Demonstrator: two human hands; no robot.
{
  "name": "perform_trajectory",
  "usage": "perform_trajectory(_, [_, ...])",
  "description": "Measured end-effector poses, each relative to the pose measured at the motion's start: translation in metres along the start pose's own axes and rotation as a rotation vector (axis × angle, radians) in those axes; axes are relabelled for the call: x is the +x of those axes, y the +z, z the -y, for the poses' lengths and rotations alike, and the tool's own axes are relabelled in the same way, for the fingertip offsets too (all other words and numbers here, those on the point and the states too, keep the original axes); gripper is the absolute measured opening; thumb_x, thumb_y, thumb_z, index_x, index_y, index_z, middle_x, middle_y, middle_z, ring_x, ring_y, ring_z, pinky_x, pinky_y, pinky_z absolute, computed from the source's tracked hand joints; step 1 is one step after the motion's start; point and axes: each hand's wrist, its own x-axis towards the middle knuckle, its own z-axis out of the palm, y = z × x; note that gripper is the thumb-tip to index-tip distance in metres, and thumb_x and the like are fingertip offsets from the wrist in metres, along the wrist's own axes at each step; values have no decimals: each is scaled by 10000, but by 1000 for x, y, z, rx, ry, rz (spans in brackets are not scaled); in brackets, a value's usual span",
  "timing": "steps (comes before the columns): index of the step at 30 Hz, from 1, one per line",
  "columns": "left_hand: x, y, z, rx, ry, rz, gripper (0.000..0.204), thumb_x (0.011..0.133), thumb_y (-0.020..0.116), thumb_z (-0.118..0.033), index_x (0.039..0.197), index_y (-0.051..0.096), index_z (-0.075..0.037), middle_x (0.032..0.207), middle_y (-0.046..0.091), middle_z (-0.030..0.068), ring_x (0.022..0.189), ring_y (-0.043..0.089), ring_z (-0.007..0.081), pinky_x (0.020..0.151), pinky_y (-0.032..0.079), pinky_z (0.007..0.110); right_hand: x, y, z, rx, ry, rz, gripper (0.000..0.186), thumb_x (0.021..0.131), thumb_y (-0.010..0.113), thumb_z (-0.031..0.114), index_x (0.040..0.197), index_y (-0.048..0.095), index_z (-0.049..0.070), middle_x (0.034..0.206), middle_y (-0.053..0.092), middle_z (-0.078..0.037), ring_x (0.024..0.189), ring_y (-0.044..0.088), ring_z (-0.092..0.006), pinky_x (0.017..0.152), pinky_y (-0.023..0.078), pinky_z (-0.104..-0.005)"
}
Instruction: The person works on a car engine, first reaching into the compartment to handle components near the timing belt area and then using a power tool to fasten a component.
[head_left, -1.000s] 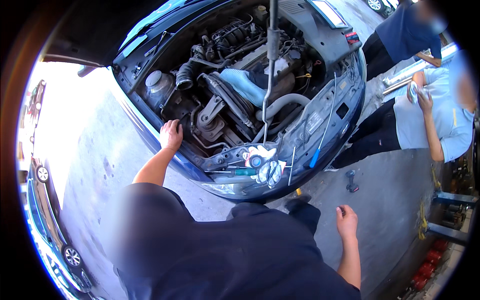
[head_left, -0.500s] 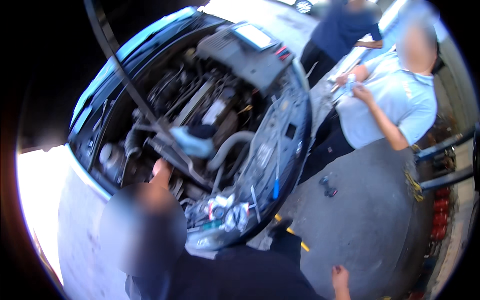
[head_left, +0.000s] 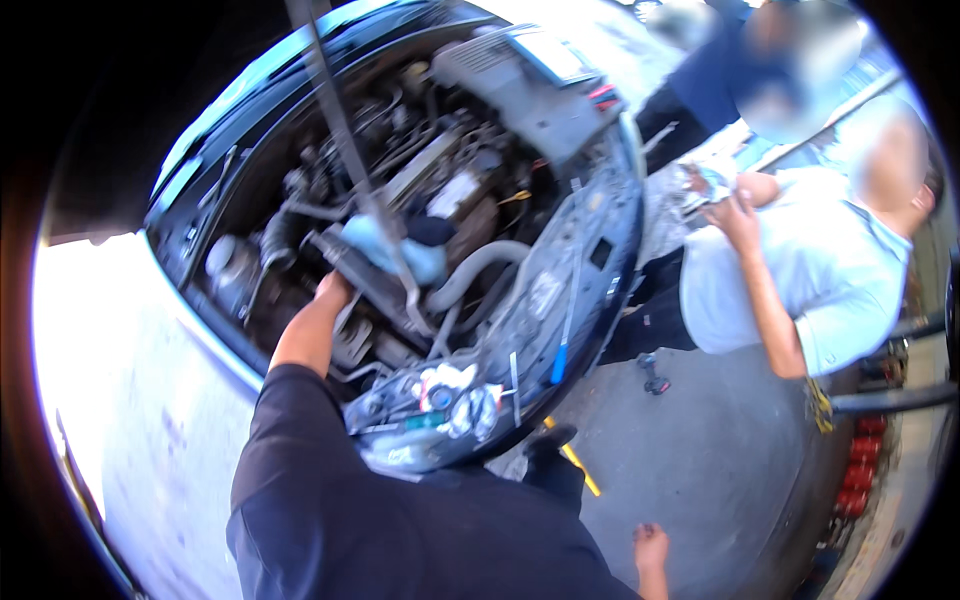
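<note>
My left hand (head_left: 333, 290) reaches into the engine bay of a car with its hood up. It is beside a dark cylindrical part (head_left: 365, 280), and its fingers are hidden among the parts. Just beyond lies a light-blue cloth-like thing (head_left: 420, 262). Low on the right, my right hand (head_left: 650, 547) hangs away from the car with its fingers curled in. Whether anything is inside them I cannot make out. On the front panel of the car rest a long screwdriver with a blue handle (head_left: 559, 365), a thin metal tool (head_left: 515, 390) and crumpled packaging (head_left: 475, 412).
A dark bar (head_left: 345, 150) slants across the engine bay. A grey plastic cover (head_left: 500, 90) carries a tablet-like panel (head_left: 553, 53). Two people (head_left: 800, 260) stand across the car's front, one handling something small. A dark tool-like object (head_left: 655, 374) lies on the floor.
My view has shifted, so the car sits a little to the right. My left arm now shows in full, its hand still in the engine bay. The person in light blue has leaned and shifted right.
</note>
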Motion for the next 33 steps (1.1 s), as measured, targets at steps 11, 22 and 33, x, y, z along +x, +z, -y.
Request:
perform_trajectory(11, [-18,16,24,-44,-24,-427,280,886,642,-241,1044,728,-26,1115,703,216,1075,672,380,937,545,450,3,-12,14,62,8,-32,178,952,624,124,918,659,-47,736,700,-96,623,658,-153,584,519,-297])
perform_trajectory(22, [-14,4,20,-141,102,-324,210,866,638,-121,1012,732,-3,1080,696,237,1053,658,396,933,526,462,3,-3,-30,95,30,-75,203,968,626,153,925,664,-41,716,682,-77,582,628,-148,562,506,-308])
perform_trajectory(33, [15,18,22,37,-82,-186,264,925,589,-203,1097,733,-63,1098,721,179,1059,690,338,910,552,427,-22,1,-40,57,109,-61,212,955,629,159,935,668,-48,737,692,-113,634,665,-182,615,530,-337])
